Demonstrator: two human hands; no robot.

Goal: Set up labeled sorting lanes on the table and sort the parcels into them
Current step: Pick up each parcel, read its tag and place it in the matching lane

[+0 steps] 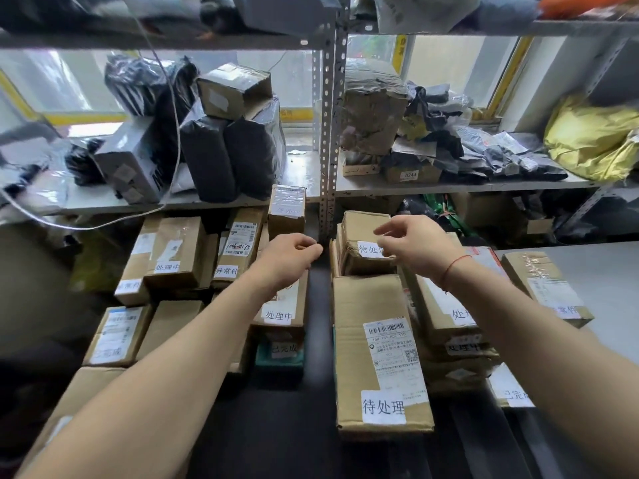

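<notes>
A small cardboard box (pixel 359 229) with a white handwritten label (pixel 370 249) sits on a stack right of centre. My right hand (pixel 418 247) hovers at its right end with loosely bent fingers, the thumb at the label's edge and hiding its last character. My left hand (pixel 290 255) is in the air left of the metal shelf post (pixel 327 188), fingers curled in with nothing visible in them. A long box (pixel 377 350) with a shipping label and a white tag lies in front of the small one. Labelled boxes (pixel 176 250) are stacked on the left.
More tagged boxes (pixel 543 285) lie on the right beside a grey table top (pixel 601 267). The shelf above carries black bags (pixel 207 157), a taped carton (pixel 235 91), crumpled packaging (pixel 373 112) and a yellow bag (pixel 594 136). A white cable (pixel 103 223) hangs at left.
</notes>
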